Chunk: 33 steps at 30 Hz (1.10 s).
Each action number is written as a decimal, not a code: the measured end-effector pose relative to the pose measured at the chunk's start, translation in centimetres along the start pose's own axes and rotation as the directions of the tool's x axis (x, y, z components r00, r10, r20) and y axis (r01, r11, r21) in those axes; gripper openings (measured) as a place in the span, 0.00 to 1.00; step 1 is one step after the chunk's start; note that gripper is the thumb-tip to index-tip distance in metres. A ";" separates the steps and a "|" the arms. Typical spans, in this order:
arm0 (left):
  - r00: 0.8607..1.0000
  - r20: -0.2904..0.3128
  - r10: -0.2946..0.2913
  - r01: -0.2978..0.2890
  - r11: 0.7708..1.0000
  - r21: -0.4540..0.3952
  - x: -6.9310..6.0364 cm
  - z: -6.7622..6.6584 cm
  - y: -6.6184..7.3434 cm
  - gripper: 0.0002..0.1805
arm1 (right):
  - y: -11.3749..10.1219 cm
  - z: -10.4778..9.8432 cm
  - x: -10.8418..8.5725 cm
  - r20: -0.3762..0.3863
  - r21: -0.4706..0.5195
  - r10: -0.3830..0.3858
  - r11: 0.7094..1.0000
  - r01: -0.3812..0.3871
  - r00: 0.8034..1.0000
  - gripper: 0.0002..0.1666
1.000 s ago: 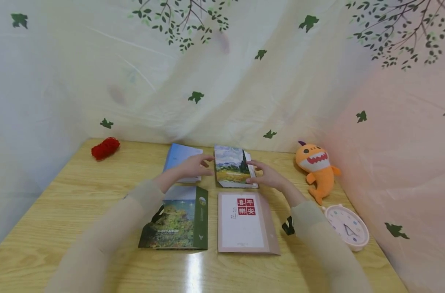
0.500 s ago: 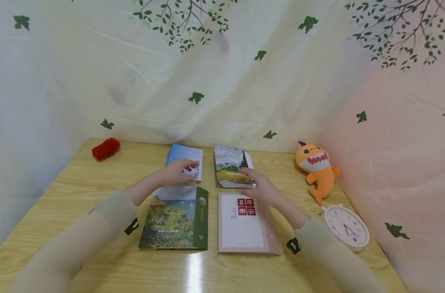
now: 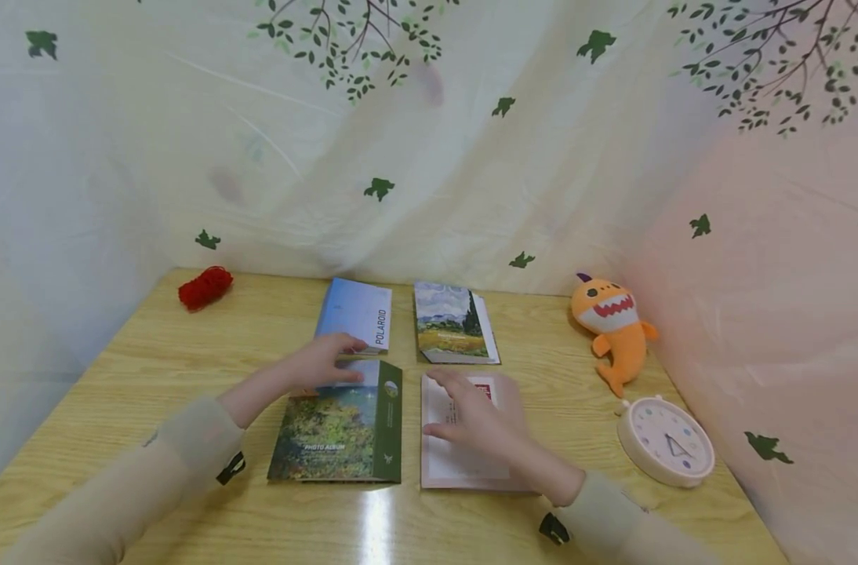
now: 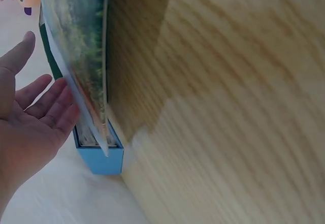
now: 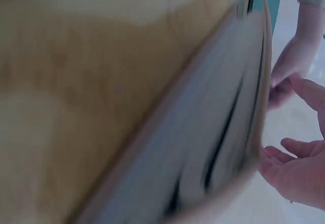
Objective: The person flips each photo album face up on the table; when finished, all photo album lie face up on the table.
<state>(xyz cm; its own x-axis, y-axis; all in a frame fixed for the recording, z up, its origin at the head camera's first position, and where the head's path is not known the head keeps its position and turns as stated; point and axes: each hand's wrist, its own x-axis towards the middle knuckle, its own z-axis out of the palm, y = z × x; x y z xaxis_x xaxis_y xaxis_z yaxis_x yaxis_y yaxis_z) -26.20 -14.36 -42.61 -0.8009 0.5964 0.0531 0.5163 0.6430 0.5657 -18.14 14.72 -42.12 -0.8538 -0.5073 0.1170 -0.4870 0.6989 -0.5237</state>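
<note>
My left hand hovers over the top of the photo album with a garden painting, fingers relaxed and holding nothing. Behind it lies the blue album marked POLAROID. Over the pink album with a white panel is my right hand, thumb and fingers spread, hiding most of the red characters. Farther back lies the album with a landscape painting. In the right wrist view the pink album's page edges show beside the hand. Whether either hand touches a cover is hard to tell.
A red yarn bundle lies at the back left of the wooden table. An orange shark plush and a pink round clock stand along the right side. A patterned cloth hangs behind.
My right hand has left the landscape album and come toward me over the pink album. My left hand has drawn back from the blue album to the garden-painting album. The albums keep their places.
</note>
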 end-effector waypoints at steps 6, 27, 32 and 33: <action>1.000 0.013 -0.004 0.004 0.999 -0.032 -0.1 0.6 -0.5 0.31 | -2.0 2.0 -1.0 0.091 -0.004 -0.006 1.000 0.006 0.996 0.52; 0.997 0.073 -0.012 0.018 0.996 -0.088 0.2 0.9 -1.1 0.34 | -3.0 4.3 0.2 0.252 -0.263 -0.047 0.958 0.115 0.967 0.62; 0.998 0.063 0.018 -0.014 0.999 -0.050 0.2 0.8 -1.0 0.34 | -3.5 4.1 0.4 0.284 -0.315 -0.009 0.943 0.102 0.959 0.63; 0.998 0.061 0.026 -0.023 0.999 -0.041 0.2 0.8 -1.1 0.34 | -3.5 4.0 0.4 0.288 -0.313 -0.004 0.945 0.098 0.958 0.64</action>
<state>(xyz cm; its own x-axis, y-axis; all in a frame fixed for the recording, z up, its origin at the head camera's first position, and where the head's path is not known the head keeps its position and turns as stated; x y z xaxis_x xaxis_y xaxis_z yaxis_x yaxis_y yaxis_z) -26.68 -14.50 -43.87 -0.7676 0.6407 0.0174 0.5217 0.6088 0.5977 -16.02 10.03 -43.65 -0.7625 -0.6339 -0.1292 -0.6014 0.7682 -0.2193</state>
